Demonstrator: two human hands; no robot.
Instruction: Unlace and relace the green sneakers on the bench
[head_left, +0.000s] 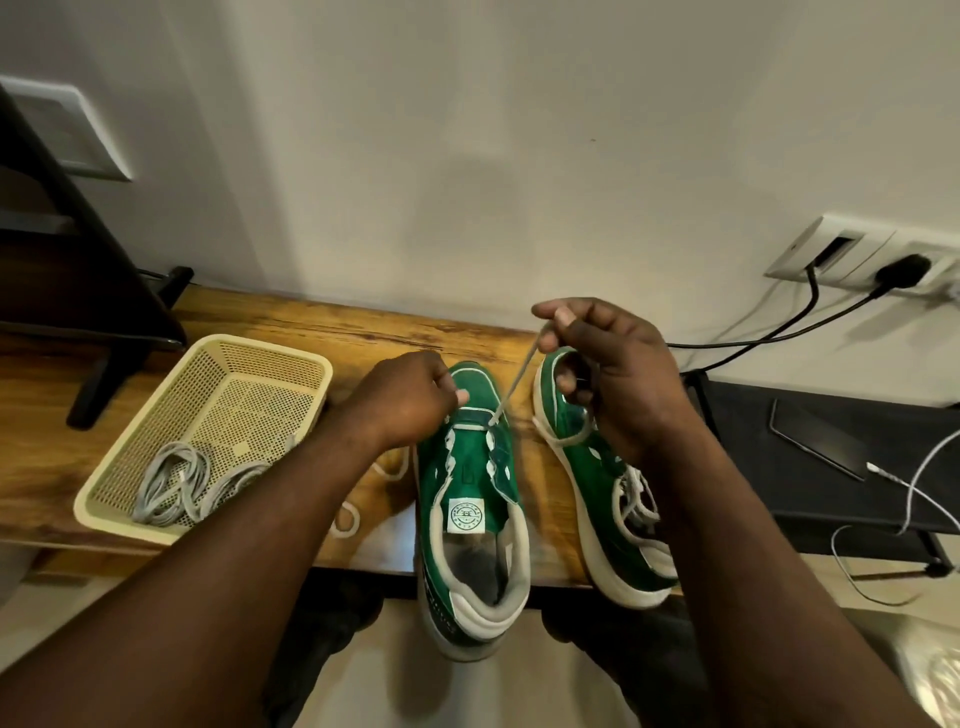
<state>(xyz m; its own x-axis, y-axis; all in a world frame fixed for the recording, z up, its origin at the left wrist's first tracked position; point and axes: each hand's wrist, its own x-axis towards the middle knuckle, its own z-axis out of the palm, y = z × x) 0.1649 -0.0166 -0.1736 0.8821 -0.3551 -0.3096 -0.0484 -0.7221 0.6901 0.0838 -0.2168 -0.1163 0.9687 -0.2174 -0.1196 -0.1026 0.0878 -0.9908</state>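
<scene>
Spanning the view, one wooden counter (311, 322) carries one cream basket (270, 349) of bundled grey laces (176, 483) and two green sneakers (587, 457), heels past its near edge. The right hand (613, 358) pinches one taut lace (514, 384) rising from the left sneaker (470, 499). The left hand (410, 400) curls at its toe, grasp unclear.

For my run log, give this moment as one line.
right hand: pinches lace, taut from toe eyelet | left hand: curled at sneaker toe | other sneaker: laced

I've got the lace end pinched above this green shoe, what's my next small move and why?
Probably pull the right hand upward: its lace runs taut from a front eyelet of the sneaker, while the left hand holds the toe.
</scene>
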